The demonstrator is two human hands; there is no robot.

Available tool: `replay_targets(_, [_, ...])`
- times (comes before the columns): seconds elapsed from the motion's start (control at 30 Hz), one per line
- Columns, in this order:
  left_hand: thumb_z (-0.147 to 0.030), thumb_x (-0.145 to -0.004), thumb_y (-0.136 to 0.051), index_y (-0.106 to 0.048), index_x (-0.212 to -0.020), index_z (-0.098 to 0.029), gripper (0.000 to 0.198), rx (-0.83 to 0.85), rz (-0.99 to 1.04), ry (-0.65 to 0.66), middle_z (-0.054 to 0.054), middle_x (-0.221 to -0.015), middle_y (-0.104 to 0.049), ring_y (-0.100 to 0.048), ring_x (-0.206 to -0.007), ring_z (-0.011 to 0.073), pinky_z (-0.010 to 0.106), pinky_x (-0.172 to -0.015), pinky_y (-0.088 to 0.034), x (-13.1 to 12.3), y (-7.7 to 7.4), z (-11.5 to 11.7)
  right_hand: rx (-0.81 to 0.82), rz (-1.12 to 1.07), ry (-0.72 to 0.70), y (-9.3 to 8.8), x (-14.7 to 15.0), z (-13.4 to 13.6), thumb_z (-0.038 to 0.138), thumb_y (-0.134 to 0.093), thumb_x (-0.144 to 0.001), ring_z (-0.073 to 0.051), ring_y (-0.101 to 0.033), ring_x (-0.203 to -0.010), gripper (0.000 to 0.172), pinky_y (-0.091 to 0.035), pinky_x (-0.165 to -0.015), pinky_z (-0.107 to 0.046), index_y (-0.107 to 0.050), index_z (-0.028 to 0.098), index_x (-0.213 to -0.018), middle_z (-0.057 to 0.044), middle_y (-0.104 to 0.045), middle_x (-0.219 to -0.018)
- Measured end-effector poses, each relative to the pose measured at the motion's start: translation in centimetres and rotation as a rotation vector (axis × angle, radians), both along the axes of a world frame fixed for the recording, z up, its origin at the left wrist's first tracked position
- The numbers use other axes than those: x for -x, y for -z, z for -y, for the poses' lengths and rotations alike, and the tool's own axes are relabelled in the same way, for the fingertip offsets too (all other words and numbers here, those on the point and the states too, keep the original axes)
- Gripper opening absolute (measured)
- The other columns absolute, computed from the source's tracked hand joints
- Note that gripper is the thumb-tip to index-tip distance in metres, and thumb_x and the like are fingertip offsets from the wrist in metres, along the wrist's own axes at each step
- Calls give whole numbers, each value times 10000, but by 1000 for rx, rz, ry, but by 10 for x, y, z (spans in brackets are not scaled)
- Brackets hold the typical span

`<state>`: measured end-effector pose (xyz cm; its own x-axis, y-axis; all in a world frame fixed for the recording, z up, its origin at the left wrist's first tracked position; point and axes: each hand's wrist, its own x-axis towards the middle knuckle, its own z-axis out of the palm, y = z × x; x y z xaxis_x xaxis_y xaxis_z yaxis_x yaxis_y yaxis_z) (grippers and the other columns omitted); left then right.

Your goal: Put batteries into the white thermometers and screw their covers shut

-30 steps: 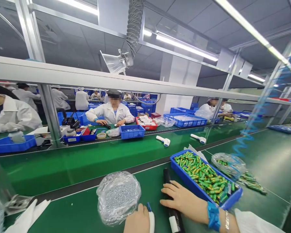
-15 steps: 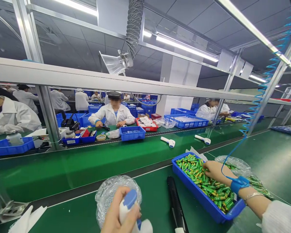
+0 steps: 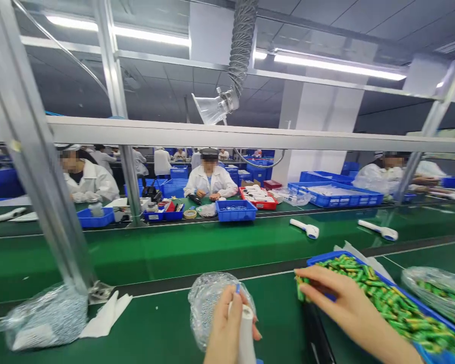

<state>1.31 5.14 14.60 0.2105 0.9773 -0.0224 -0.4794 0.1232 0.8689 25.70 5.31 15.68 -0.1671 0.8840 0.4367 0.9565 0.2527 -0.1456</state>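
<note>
My left hand [image 3: 227, 323] is wrapped round a white-and-blue handheld device [image 3: 246, 336], whose pale handle end faces up. Behind that hand, an open clear plastic bag [image 3: 202, 306] holds many tiny silvery parts. My right hand [image 3: 349, 301] pinches green-and-gold batteries [image 3: 301, 289]; how many is unclear. It is over the near left side of a blue bin [image 3: 313, 260] filled with loose batteries [image 3: 394, 303]. Below the right fingers lies a long black object [image 3: 315, 331], partly covered by the hand.
Two white handheld devices, one left [image 3: 305, 228] and one right [image 3: 379, 230], lie on the green belt [image 3: 155, 258]. A bag of small parts [image 3: 49, 316] and white paper [image 3: 106, 314] are at left. A metal post [image 3: 53, 167] rises there. Co-workers sit across the belt.
My right hand has come out of the battery bin and moved left, now pinching batteries. My left hand has turned the device so its handle end points up. The view has swung left.
</note>
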Motion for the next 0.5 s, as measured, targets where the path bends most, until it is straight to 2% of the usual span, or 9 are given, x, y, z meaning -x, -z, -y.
replay_targets(0.1, [-782, -621, -548, -438, -664, -194, 599, -43, -32, 4, -57, -507, -504, -437, -383, 57, 172, -412, -339, -5, 12, -1, -70, -633, -193, 8, 66, 7, 375, -572, -837, -183, -665, -720, 222, -567, -622, -239, -657, 227, -979, -55, -686, -926])
replay_targets(0.2, [-791, -642, -514, -440, -750, -209, 597, -78, -52, 31, -57, -520, -481, -418, -395, 72, 186, -399, -323, -6, 25, -2, -23, -922, -299, 15, 113, 10, 355, -623, -804, -182, -662, -689, 195, -571, -592, -235, -682, 237, -947, -49, -685, -889])
replay_targets(0.3, [-787, -663, -497, -442, -844, -213, 604, -111, -26, 53, -57, -568, -467, -404, -402, 69, 191, -403, -317, -5, 35, -6, 121, -1033, -366, 21, 133, 6, 380, -595, -820, -149, -619, -529, 222, -524, -398, -212, -680, 250, -978, -50, -675, -875])
replay_targets(0.37, [-776, -681, -491, -433, -873, -211, 599, -117, -29, 67, -54, -597, -472, -397, -403, 62, 189, -407, -315, -5, 40, -9, 101, -1015, -369, 25, 134, 2, 383, -592, -820, -140, -607, -500, 224, -494, -347, -196, -684, 264, -985, -50, -673, -892])
replay_targets(0.5, [-814, -655, -461, -405, -874, -217, 639, -89, -100, 108, -63, -585, -460, -386, -377, 59, 183, -384, -286, -7, 43, -14, 52, -882, -376, 27, 128, 1, 356, -604, -818, -183, -665, -647, 205, -567, -531, -222, -690, 279, -988, -43, -695, -892])
